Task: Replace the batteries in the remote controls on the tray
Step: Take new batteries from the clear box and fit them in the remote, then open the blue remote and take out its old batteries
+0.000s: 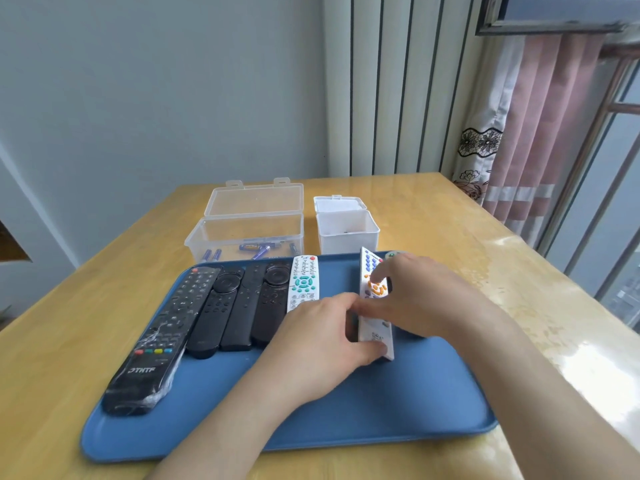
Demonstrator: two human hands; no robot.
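The orange-keyed remote (pixel 376 333) is tipped up on its long edge over the right half of the tray (pixel 381 410), keys facing right, held by both hands. The left hand (pixel 322 336) has its grip clamped round the near end. The right hand (pixel 427 296) pinches the middle, thumb on the keys and fingers round the back. This looks like the remote being turned over to reach its battery cover, which is not in view.

On the tray's left lie a wrapped remote (pixel 152 344), three black remotes (pixel 242 306) and a teal-keyed remote (pixel 303 282), all face up in a row. Another remote seems to lie under the right hand, mostly hidden. No back is open, so which of them already have new cells cannot be told.

Beyond the tray, on the table (pixel 450 220), an open clear box (pixel 221 237) holds several batteries (pixel 252 247). Beside it, an open white box (pixel 346 237) holds something dark, possibly spent cells. Going by the batteries remaining in the clear box, much of the job is probably not yet done.
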